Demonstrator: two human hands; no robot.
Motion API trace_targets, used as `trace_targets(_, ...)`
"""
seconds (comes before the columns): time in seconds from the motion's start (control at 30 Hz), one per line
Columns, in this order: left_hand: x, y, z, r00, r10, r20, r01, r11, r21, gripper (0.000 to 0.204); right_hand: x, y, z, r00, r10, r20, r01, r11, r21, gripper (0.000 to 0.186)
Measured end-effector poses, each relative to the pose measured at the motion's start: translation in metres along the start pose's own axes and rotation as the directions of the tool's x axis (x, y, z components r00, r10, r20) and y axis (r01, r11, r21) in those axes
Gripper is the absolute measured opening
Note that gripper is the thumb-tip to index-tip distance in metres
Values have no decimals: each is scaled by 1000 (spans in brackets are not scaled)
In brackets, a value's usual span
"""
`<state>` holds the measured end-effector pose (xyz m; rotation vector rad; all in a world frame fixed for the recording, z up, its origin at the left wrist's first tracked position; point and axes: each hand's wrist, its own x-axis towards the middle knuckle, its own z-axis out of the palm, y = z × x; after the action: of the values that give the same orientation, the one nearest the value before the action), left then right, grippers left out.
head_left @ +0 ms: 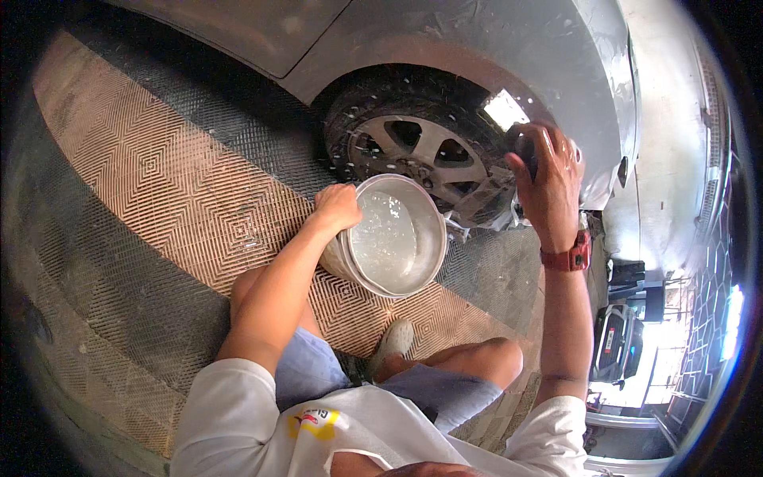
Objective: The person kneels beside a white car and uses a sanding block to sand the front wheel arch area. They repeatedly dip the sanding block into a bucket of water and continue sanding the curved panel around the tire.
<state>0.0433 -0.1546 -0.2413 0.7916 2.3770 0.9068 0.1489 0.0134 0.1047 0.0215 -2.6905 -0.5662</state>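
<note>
My left hand is closed on the upper left edge of a white bucket holding cloudy water. My right hand, with a red watch on its wrist, is wrapped round a dark object, probably a sponge, against the grey car's wet front fender just beside the wheel arch. The dark tyre and silver spoked rim lie just beyond the bucket, with white splashes or droplets over them.
Ridged interlocking mats in tan and dark grey cover the floor under me. The car's side panel runs across the top. At the far right are a pale surface, another dark car and a bright opening. My bent knee is below the bucket.
</note>
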Motion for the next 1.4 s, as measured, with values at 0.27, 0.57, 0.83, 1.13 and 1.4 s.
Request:
trace_targets(0.27, -11, -6, -6, 999, 18, -31, -23, 989, -148, 42, 74, 29, 51, 894, -448, -17, 410, 832, -373, 72)
trace_targets(0.57, -24, -20, -21, 999, -31, -17, 26, 973, -230, 39, 27, 132, 41, 879, -476, 36, 433, 761, -484, 67)
trace_targets(0.83, -25, -23, -16, 994, -37, -104, 12, 972, -236, 36, 150, -15, 109, 762, -647, 25, 616, 713, -334, 58)
trace_targets(1.13, -28, -23, -14, 993, -23, -115, -1, 980, -198, 38, 101, 23, 71, 802, -577, 155, 588, 715, -377, 61)
trace_targets(1.4, -20, -23, 7, 988, 13, -152, -46, 976, -214, 39, 162, -38, 127, 698, -705, 126, 697, 628, -346, 57)
